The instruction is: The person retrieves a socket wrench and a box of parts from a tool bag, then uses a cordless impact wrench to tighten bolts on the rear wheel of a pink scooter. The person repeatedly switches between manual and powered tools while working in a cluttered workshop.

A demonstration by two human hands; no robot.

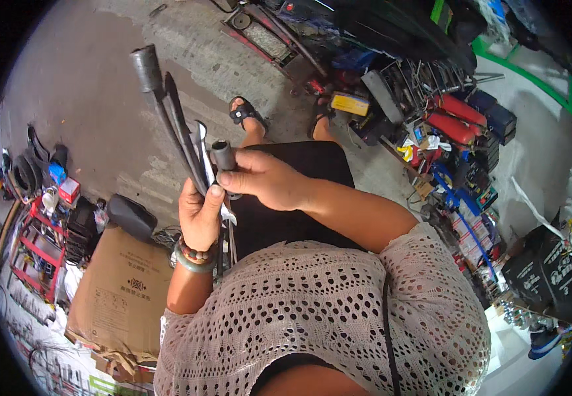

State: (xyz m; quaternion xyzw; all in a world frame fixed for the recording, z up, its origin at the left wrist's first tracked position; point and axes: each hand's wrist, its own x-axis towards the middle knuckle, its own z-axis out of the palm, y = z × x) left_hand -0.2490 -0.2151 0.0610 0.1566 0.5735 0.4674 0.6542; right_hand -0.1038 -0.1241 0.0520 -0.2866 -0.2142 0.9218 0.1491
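My left hand [198,219], with a bracelet and a bangle at its wrist, is closed around several long metal tools. Among them is a socket wrench [146,70] with a dark shaft and a wide hollow end pointing up and left. A dark bar [176,109] with a flattened tip lies alongside it, and so does a shiny silver wrench [205,152]. Between the thumb and fingers of my right hand [271,181] is a short grey socket [223,157], its opening upward. Both hands meet in front of my lap, the socket close beside the bundle.
A cardboard box [117,290] and a red rack [38,247] stand at my left. Ahead on the concrete floor is a red floor jack [269,43]. Red cylinders [454,122], a yellow box [350,103] and piled tools crowd the right side.
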